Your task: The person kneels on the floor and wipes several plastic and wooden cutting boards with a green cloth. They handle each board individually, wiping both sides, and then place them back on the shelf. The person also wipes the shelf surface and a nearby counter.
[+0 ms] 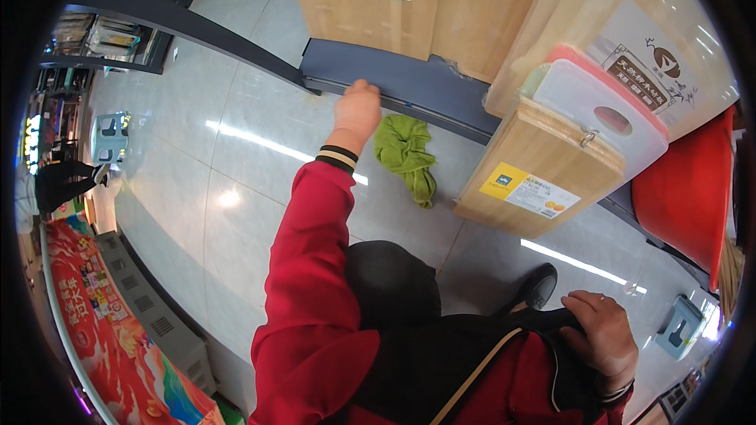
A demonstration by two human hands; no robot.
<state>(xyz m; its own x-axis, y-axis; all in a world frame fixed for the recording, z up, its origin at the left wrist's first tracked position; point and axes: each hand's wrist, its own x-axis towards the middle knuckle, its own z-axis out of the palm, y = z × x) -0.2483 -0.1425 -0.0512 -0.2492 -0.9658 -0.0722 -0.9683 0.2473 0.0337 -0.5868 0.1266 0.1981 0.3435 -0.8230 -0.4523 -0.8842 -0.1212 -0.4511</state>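
My left hand (357, 107) is by the front edge of a dark grey metal shelf base (407, 82). Its fingers are curled and partly hidden, so whether they hold anything is unclear. A crumpled green cloth (404, 147) lies on the tiled floor just right of that hand. My right hand (605, 330) rests over my bent knee, thumb apart from the fingers, nothing visible in it. Labelled bamboo cutting boards (378, 18) stand on the shelf base. A smaller bamboo board (502, 206) leans in front of a translucent plastic board (590, 94) with a pink-edged one behind.
A large wrapped wooden board (531, 65) and a red plastic tub (679, 200) stand at right. Blue-grey plastic stools are at far left (110, 137) and lower right (679, 327). A red printed display (112, 319) runs along the left, near another person's legs (65, 186).
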